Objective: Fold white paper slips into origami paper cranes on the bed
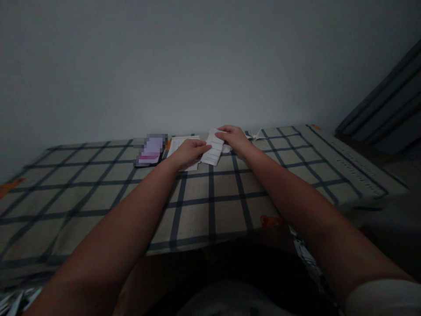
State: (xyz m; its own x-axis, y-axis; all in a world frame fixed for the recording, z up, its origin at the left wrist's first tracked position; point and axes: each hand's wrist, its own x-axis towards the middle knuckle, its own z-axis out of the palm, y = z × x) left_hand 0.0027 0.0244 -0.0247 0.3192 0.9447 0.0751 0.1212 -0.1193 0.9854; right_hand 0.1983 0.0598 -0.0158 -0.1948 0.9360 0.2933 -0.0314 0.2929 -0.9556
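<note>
Between my hands is a narrow white paper slip (212, 151) with faint printed lines, tilted above the table. My left hand (189, 152) pinches its left edge between thumb and fingers. At the slip's upper right, my right hand (234, 137) grips it with thumb and fingertips. Under and beside my left hand lies a larger white sheet (176, 142), partly covered by the hand. Another piece of white paper (226, 149) shows below my right hand, mostly hidden. The print is too small to read.
A phone-like object (151, 149) with a blurred purple face lies left of the papers. A white cord or tie (257, 136) rests by the wall, right of my right hand. A checked cloth (226, 206) covers the table. Dark curtains (388, 96) hang at the right.
</note>
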